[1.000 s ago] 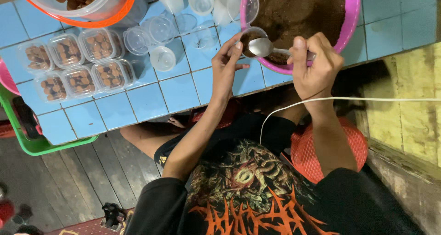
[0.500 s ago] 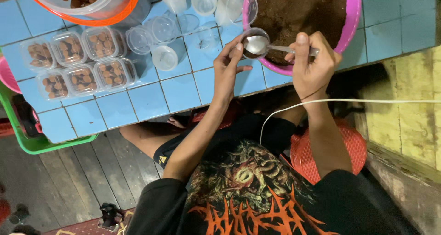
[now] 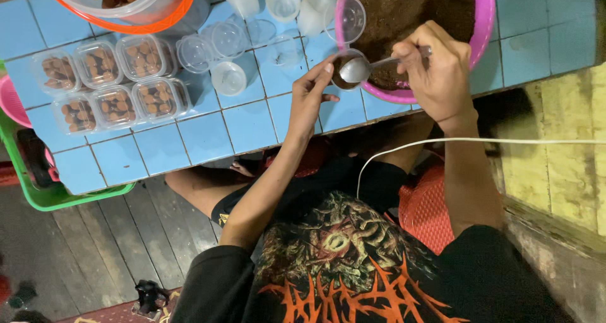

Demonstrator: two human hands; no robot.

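Blue tiles carry our pink plastic bowl [image 3: 483, 26]; left hand [image 3: 310, 99] pinches the small clear cup [image 3: 343, 70] at its rim, right hand [image 3: 435, 70] fingers clamp the metal spoon [image 3: 366, 67], which we keep level over the cup.

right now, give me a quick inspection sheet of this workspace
surface: blue tiled table, bare along its near edge
job's things: small clear cup at the rim of the pink bowl of brown powder; metal spoon over the cup
clutter: six lidded tubs of brown pieces, empty clear cups, orange-rimmed container
grippers: left hand holds the cup; right hand grips the spoon handle
cables: white cable runs across the right forearm
surroundings: green crate at the table's left end, wooden plank floor, yellowish wall
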